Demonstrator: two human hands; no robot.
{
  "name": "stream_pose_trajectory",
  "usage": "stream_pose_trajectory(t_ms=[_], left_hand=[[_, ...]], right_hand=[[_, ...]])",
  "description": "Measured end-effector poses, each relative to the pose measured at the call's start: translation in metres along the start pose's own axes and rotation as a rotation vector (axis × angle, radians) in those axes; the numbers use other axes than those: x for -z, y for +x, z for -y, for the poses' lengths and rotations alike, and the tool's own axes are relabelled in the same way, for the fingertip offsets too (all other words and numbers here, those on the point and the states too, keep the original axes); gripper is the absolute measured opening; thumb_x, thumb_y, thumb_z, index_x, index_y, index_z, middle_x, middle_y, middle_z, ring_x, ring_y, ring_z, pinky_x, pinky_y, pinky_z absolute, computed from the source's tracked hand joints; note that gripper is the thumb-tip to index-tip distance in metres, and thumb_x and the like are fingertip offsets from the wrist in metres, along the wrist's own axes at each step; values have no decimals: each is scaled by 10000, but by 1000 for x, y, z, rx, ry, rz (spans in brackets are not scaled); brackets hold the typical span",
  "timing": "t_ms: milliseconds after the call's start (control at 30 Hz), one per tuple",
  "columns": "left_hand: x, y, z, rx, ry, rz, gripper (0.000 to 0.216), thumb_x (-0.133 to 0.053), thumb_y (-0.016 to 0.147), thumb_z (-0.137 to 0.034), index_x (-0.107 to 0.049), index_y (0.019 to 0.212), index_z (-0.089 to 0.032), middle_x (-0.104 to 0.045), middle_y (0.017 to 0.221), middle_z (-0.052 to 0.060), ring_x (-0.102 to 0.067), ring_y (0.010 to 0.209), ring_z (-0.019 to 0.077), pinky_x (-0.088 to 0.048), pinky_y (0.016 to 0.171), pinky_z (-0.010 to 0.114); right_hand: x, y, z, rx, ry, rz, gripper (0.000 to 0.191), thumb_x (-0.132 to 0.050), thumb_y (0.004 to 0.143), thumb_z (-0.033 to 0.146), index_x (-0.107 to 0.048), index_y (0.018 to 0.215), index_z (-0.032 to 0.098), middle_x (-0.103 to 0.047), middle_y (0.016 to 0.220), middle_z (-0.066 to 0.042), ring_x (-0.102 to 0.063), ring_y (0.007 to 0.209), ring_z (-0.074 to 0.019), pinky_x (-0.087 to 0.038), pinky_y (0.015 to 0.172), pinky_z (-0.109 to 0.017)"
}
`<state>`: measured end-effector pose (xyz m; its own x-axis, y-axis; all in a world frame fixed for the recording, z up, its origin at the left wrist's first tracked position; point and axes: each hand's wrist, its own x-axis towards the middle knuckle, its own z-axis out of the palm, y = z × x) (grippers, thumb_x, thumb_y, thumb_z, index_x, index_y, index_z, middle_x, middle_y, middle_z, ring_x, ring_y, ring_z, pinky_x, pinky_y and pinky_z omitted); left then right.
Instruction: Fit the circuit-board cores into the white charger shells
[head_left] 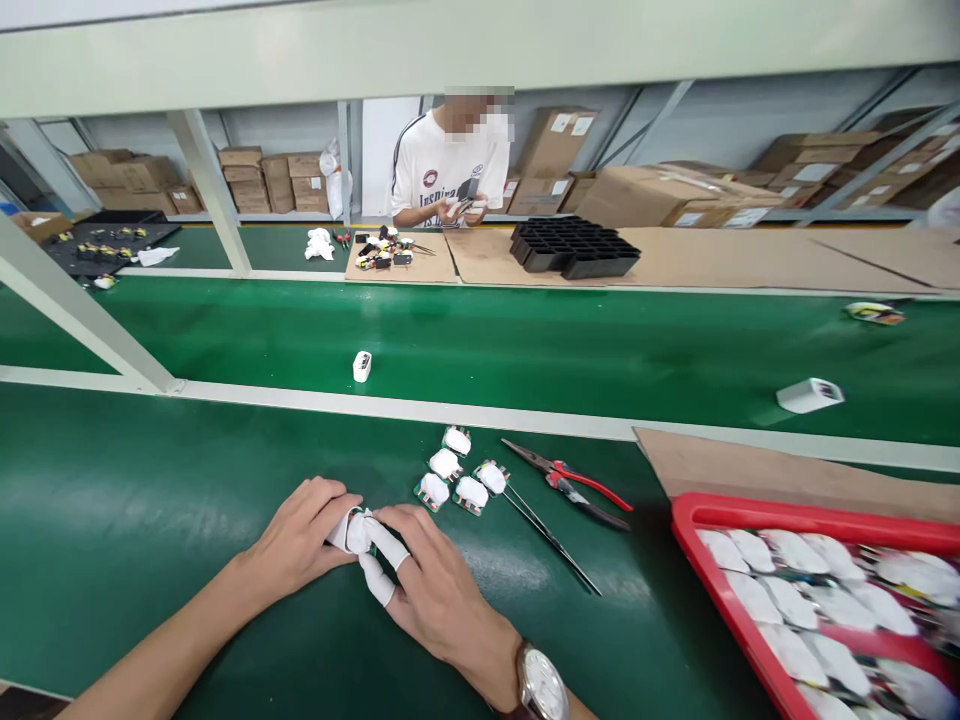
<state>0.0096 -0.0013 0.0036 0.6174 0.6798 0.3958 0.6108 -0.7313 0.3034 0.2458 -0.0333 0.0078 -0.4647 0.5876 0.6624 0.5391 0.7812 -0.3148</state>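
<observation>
My left hand (304, 535) and my right hand (431, 590) meet on the green mat, both pinching one small white-wrapped part (358, 532) between the fingertips. Some fingertips on both hands wear white finger cots. My right wrist carries a watch (541, 685). Just beyond my hands lie several similar white-wrapped parts on small green boards (457, 475). Red-handled pliers (574, 485) and thin tweezers (551, 535) lie to the right of them.
A red tray (694, 520) full of white-wrapped parts sits at the right, with cardboard (750, 465) behind it. Two white blocks (362, 366) (810, 395) lie on the green belt. Across it, a person (450, 165) handles parts near black trays (574, 248).
</observation>
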Motion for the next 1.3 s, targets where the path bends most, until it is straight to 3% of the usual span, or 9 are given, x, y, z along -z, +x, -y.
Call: stream_pose_trajectory(t_ms=[233,400,600,767,867,1033,1167,1300], left_hand=[[5,2,-4,-10,-18,39,394,-634,1042,-343,-541,1383,-168,-660,1168,132,-651,955,259,-552,829,401],[0,0,-5,7,-135,55,410,-641,1030,-274,-528,1415,-193,-658,1211,132,-667,1006,255,-579,880,394],[-8,-1,-5,104,-357,53,299,-688,989,-271,-626,1277,-220,-672,1163,105,-702,974,223,-605,847,324],[-1,-8,-2,255,-440,86,434,-733,956,-302,-576,1358,-268,-686,1207,68,-717,1008,207,-609,873,319],[3,-10,-1,310,-458,87,298,-726,969,-317,-583,1225,-264,-705,1159,43,-721,1014,200,-609,892,336],[4,-9,1,83,-476,9,82,-622,1045,-219,-611,1123,-241,-724,1161,66,-718,1068,189,-601,921,326],[9,-8,2,-51,-373,-9,146,-594,1051,-144,-683,1126,-233,-711,1248,100,-724,1076,197,-603,909,316],[8,-10,1,-51,-409,-55,167,-604,1039,-126,-711,1102,-236,-724,1272,102,-742,1045,195,-624,872,321]], right_hand=[[-4,2,1,-11,11,34,207,-640,948,58,-603,1143,116,-641,1205,-189,-583,1073,-316,-598,811,-457],[-1,2,3,-40,60,71,247,-631,1016,158,-591,1254,110,-649,1231,-177,-595,1077,-292,-601,845,-441],[-4,6,7,-34,-16,131,127,-624,1038,295,-650,1059,172,-664,1187,-150,-635,1011,-293,-605,768,-446],[-7,0,0,-212,149,103,361,-620,1035,287,-551,1379,206,-642,1203,-124,-670,1038,-245,-635,861,-413],[-11,-5,-5,-220,148,119,376,-608,1023,222,-547,1394,218,-622,1245,-132,-670,1074,-251,-636,884,-413],[-13,0,-4,-102,79,172,314,-532,1019,139,-584,1324,189,-634,1181,-139,-639,1001,-262,-619,819,-429],[-4,7,-4,-179,195,234,326,-528,1049,179,-562,1371,217,-637,1168,-113,-653,991,-233,-622,841,-408],[3,4,-12,-251,288,143,472,-529,1055,180,-435,1513,241,-667,1165,-96,-684,1013,-210,-626,888,-384]])
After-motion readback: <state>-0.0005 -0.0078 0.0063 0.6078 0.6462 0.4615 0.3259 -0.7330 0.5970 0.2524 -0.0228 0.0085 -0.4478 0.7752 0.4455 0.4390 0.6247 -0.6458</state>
